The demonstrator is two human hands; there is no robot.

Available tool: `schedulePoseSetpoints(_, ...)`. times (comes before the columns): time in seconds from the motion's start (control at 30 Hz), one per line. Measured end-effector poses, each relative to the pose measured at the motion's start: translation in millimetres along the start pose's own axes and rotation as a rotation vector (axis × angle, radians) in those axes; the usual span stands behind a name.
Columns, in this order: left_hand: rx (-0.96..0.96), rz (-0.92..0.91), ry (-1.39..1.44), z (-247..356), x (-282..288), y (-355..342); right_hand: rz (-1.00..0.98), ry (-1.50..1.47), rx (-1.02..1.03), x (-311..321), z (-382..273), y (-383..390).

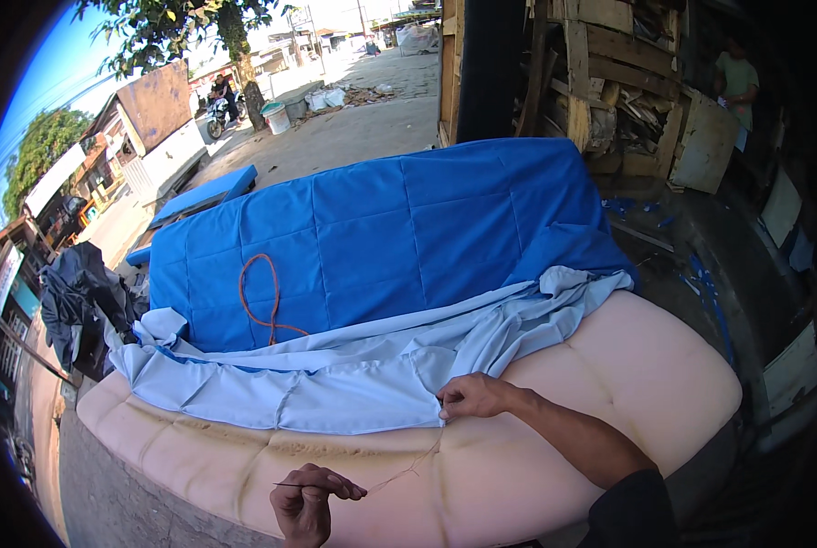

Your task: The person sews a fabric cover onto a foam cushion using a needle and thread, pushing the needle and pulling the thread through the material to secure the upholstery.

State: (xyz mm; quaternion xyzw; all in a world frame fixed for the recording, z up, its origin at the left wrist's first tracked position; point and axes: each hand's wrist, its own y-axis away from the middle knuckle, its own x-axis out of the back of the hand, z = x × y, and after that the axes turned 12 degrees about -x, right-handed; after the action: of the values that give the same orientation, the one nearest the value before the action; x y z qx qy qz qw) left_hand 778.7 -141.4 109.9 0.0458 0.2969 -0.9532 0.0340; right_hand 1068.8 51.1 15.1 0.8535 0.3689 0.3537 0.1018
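Between the fingertips of my left hand point(306, 508) is a thin dark needle point(287, 485); the fingers are closed. A fine thread point(410, 471) runs loosely from near that hand up to the cloth edge. My right hand point(478, 396) pinches the corner of a pale blue cloth flap point(358, 393), the folded-back underside of a blue cover point(363, 233). The cover lies over the far part of a large pink foam cushion point(536, 475), whose near part is bare and creased with brownish lines. An orange cord point(275, 301) lies looped on the cover.
A dark crumpled cloth point(84, 297) lies beyond the cushion's left end. Behind the cover rests a blue panel point(205, 196). Stacked scrap wood point(627, 82) stands at the back right, with a person point(737, 82) beyond it. A tree, bucket point(276, 117) and motorcycle point(218, 117) are farther off.
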Motion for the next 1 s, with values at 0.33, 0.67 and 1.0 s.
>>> schedulePoseSetpoints(0.33,-0.168,0.405,-0.143,21.1,10.5,1.6,0.251,-0.518,-0.269,-7.3,13.3,-16.6)
schedulePoseSetpoints(0.67,0.015,0.195,0.061,-14.8,-25.8,-36.5,-0.222,-0.970,0.120,14.3,-61.8,27.9)
schedulePoseSetpoints(1.0,0.299,0.044,0.130,-59.0,-48.3,-58.4,0.020,-0.416,0.044,19.5,-100.2,58.3)
